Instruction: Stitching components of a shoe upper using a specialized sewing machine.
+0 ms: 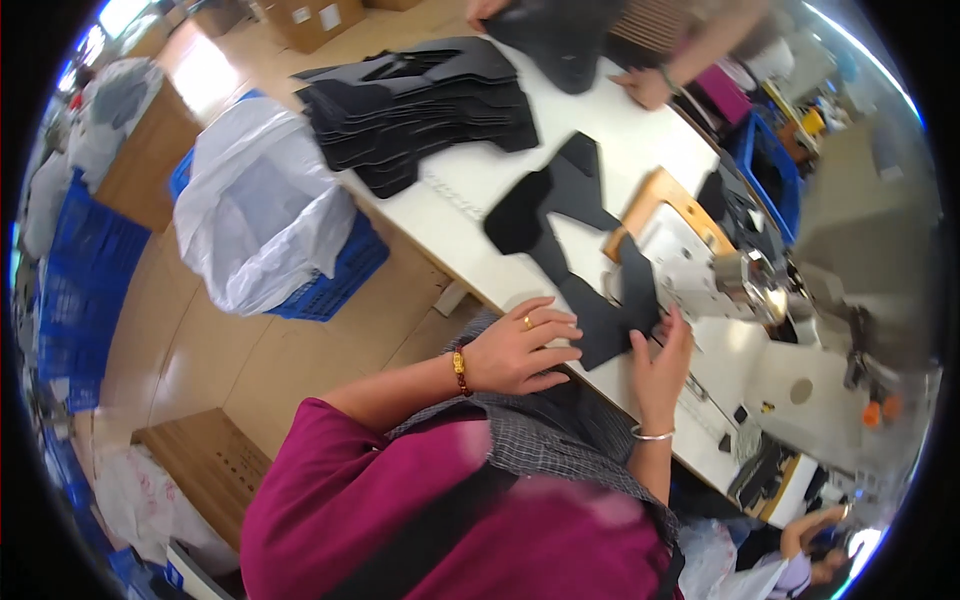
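A dark, irregularly cut sheet panel [590,300] with several arms lies on the white table and reaches under the head of a sewing machine [690,270]. My left hand [525,348] hovers at the table's near edge, beside the panel, fingers stretched and apart with nothing in them. At the panel's right edge, close to the machine, my right hand [662,365] pinches it between thumb and fingers. The fingertips of that hand are partly hidden. A stack of similar dark panels [420,115] sits at the far left of the table.
Across the table a co-worker's hand [645,88] rests by another dark panel [560,40]. Left of the table stands a blue crate [340,275] lined with a white plastic bag [260,200]. Cardboard boxes [205,460] and blue crates [90,280] line the left side.
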Demonstrator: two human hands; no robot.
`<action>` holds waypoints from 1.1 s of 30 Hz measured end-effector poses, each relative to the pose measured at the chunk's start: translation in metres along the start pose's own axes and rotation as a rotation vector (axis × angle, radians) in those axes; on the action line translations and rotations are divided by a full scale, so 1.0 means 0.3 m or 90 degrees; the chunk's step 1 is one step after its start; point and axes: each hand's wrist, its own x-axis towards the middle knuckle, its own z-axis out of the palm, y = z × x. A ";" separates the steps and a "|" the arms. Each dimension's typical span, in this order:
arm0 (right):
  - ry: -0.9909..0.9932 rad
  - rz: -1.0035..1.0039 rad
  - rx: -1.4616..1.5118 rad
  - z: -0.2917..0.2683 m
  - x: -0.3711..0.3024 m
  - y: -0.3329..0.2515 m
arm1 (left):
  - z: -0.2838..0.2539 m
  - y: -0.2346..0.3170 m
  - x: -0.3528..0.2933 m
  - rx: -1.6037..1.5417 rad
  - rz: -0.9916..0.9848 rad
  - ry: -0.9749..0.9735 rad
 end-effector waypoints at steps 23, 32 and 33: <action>-0.016 0.002 -0.060 0.063 0.043 -0.008 | -0.260 -0.178 -0.176 0.202 -0.155 0.222; 0.072 -0.041 -0.091 0.052 0.006 -0.019 | -0.362 -0.299 -0.173 0.277 -0.177 0.327; 0.094 -0.045 -0.108 0.059 0.010 -0.056 | -0.340 -0.299 -0.174 0.266 -0.199 0.298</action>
